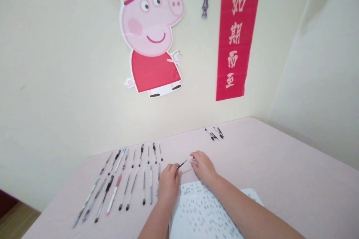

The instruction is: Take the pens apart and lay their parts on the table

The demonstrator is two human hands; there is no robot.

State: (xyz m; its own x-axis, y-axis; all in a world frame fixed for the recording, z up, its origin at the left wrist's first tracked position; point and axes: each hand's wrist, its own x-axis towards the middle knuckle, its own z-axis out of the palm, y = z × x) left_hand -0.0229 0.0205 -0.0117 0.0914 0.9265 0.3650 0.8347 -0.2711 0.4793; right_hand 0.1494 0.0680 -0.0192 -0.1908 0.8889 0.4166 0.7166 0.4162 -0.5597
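Note:
My left hand (169,179) pinches a thin dark pen (183,164) between thumb and fingers, its far end slanting up to the right. Close by is my right hand (204,167), thumb and forefinger apart near that end. A small pale patch shows between those fingertips, too blurred to name. Below both hands lies a white sheet (207,213) covered in dark handwritten-looking marks, partly hidden by my right forearm. Two rows of pens lie left of my left hand, among them a pink-and-white pen (114,194) and a black-gripped pen (104,198).
Small black pen parts (214,134) lie at the table's back edge. The table (280,164) has a pale pink cover and meets the wall behind. A cartoon pig cutout (155,71) and a red banner (237,44) hang on that wall.

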